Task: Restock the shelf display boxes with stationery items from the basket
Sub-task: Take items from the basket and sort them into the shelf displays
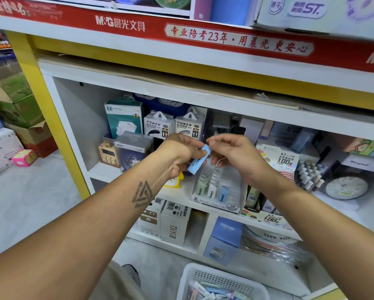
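Observation:
My left hand [179,155] grips a light blue eraser [198,161] in front of the shelf, its lower end in my curled fingers. My right hand [233,154] is just right of it, thumb and forefinger pinching at the eraser's top end. Below both hands sits a white display box [216,201] with rows of small erasers in green, white and blue sleeves. The white plastic basket [188,276] stands on the floor at the bottom, with several small stationery packs inside.
Power bank boxes [159,126] and clocks stand at the shelf's back left. A pencil-lead display [279,161] and a pen rack [307,174] are on the right. Cup boxes [175,221] and a blue box [225,239] fill the lower shelf. Cartons sit on the floor at left.

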`<state>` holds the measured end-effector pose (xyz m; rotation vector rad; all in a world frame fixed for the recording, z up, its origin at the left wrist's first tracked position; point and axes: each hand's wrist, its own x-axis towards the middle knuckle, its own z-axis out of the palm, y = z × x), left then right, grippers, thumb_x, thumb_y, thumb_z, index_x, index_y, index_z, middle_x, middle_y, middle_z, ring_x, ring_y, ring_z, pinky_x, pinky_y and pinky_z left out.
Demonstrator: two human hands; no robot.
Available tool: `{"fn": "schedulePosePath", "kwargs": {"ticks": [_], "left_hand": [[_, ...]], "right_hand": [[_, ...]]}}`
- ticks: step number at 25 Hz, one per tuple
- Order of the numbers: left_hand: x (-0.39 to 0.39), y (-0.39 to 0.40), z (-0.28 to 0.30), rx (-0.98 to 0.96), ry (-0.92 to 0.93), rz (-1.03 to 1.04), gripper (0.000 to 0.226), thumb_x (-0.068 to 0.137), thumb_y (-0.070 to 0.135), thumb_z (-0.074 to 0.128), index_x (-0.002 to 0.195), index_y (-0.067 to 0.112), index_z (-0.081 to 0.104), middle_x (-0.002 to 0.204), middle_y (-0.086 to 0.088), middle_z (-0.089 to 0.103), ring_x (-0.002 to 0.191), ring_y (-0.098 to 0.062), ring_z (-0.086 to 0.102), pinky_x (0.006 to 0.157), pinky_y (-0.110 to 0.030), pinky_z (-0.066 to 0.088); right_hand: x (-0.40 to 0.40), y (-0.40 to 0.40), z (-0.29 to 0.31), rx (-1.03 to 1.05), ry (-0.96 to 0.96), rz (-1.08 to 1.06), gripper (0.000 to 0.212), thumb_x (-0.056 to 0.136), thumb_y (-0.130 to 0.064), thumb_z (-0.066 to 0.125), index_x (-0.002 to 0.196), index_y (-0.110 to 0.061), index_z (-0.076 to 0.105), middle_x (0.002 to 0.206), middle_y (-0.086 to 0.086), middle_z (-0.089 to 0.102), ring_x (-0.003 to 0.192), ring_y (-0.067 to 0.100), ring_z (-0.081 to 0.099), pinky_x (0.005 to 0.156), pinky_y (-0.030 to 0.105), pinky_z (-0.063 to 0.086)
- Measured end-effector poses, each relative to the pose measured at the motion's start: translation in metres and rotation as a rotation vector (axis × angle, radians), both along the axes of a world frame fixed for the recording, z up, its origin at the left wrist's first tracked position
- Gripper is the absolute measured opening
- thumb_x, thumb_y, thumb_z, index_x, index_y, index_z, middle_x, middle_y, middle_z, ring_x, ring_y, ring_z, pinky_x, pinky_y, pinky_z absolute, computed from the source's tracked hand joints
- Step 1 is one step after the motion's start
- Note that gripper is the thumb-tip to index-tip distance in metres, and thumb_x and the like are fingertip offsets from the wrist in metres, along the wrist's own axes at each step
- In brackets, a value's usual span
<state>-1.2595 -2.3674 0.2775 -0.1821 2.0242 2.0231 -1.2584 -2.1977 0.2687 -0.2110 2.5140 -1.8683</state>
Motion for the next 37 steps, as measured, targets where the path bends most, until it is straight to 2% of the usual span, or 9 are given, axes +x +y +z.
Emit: {"fn": "schedulePosePath", "kwargs": {"ticks": [3,6,10,13,15,19,30,34,37], "left_hand": [[0.001,0.015,-0.005,-0.035,0.043,-0.035,0.021,0.078,-0.003,0.078,0.094,0.007,0.069,0.094,-0.021,0.074,0.088,-0.033,0.073,0.087,-0.047,0.057],[-0.004,0.033,-0.013,-0.2,0.157,-0.149,0.022,0.084,-0.005,0.071,0.101,0.008,0.067,0.099,-0.013,0.073,0.077,-0.021,0.07,0.059,-0.023,0.057],[-0.008,0.045,-0.029,-0.855,0.44,-0.414,0.041,0.095,0.005,0.054,0.134,0.017,0.06,0.142,-0.004,0.057,0.125,-0.023,0.056,0.102,-0.027,0.045],[-0.005,0.041,-0.042,-1.139,0.55,-0.626,0.058,0.097,0.01,0.047,0.152,0.024,0.037,0.161,0.003,0.03,0.143,-0.023,0.036,0.111,-0.028,0.034],[-0.003,0.037,-0.052,-1.189,0.552,-0.701,0.066,0.097,0.012,0.047,0.157,0.022,0.022,0.166,0.0,0.013,0.15,-0.022,0.021,0.118,-0.03,0.024],[0.006,0.03,-0.067,-1.234,0.536,-0.769,0.075,0.1,0.018,0.047,0.159,0.015,0.001,0.167,-0.007,-0.001,0.153,-0.02,0.002,0.121,-0.027,0.011],[0.018,0.034,-0.07,-1.305,0.581,-0.757,0.079,0.097,0.013,0.048,0.158,0.006,-0.002,0.166,-0.013,0.004,0.153,-0.024,0.007,0.122,-0.033,0.017],[0.016,0.033,-0.074,-1.347,0.561,-0.757,0.085,0.096,0.011,0.05,0.158,0.011,-0.007,0.167,-0.008,-0.006,0.153,-0.022,-0.004,0.124,-0.036,0.012],[0.014,0.034,-0.075,-1.353,0.53,-0.762,0.086,0.095,0.012,0.051,0.158,0.014,-0.008,0.167,-0.006,-0.009,0.153,-0.022,-0.007,0.124,-0.042,0.011]], "right_hand": [[0.008,0.008,0.011,0.062,0.017,0.007,0.01,0.091,-0.003,0.07,0.101,-0.003,0.072,0.07,0.011,0.073,0.058,0.018,0.066,0.06,0.025,0.058],[0.01,0.032,0.01,0.207,0.05,-0.082,0.011,0.091,-0.002,0.07,0.102,-0.002,0.071,0.074,0.007,0.073,0.06,0.015,0.069,0.063,0.024,0.06],[0.018,0.056,-0.001,0.762,0.319,-0.076,0.018,0.094,-0.009,0.066,0.107,-0.02,0.071,0.082,-0.013,0.063,0.072,-0.003,0.06,0.063,0.003,0.042],[0.024,0.056,-0.019,0.88,0.338,0.024,0.021,0.095,-0.005,0.06,0.11,-0.017,0.067,0.087,-0.002,0.065,0.076,0.011,0.061,0.066,0.021,0.048],[0.026,0.055,-0.028,0.891,0.318,0.036,0.015,0.095,-0.004,0.058,0.104,-0.014,0.064,0.09,0.004,0.065,0.08,0.019,0.062,0.07,0.032,0.052],[0.028,0.053,-0.038,0.885,0.282,0.056,0.006,0.095,-0.006,0.06,0.097,-0.012,0.06,0.092,0.007,0.065,0.082,0.022,0.063,0.073,0.037,0.054],[0.028,0.049,-0.05,0.94,0.251,0.11,0.019,0.091,-0.005,0.058,0.098,-0.016,0.072,0.094,0.006,0.072,0.088,0.023,0.066,0.079,0.039,0.056],[0.029,0.049,-0.05,0.966,0.243,0.108,0.032,0.092,-0.004,0.055,0.118,-0.013,0.073,0.115,0.004,0.073,0.103,0.019,0.066,0.091,0.028,0.052],[0.034,0.054,-0.047,0.775,0.216,-0.015,0.034,0.095,-0.001,0.054,0.124,-0.012,0.069,0.111,0.003,0.071,0.088,0.011,0.065,0.074,0.016,0.047]]}}
